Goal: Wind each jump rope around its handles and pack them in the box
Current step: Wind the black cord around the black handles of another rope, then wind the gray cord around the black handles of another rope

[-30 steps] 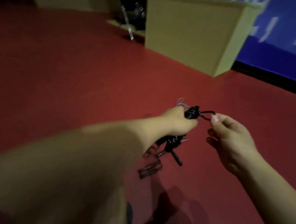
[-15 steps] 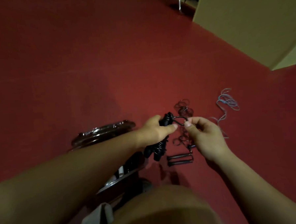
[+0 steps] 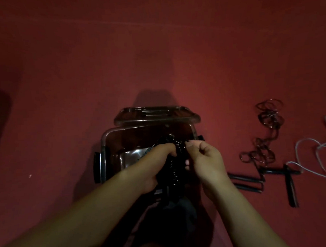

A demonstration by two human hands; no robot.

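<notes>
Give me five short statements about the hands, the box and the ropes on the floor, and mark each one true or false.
1. The left hand grips the wound black jump rope. True.
2. Both hands are above the clear box. True.
3. The box's lid is shut over it. False: it sits open at the far side.
4. The right hand lies flat on the floor. False: it pinches the rope's end.
5. The unwound ropes lie left of the box. False: right.

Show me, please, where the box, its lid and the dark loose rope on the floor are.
box (image 3: 103,145): head view, left rim.
lid (image 3: 156,115): head view, middle of its clear top.
dark loose rope (image 3: 269,116): head view, upper coils of the tangle.
</notes>
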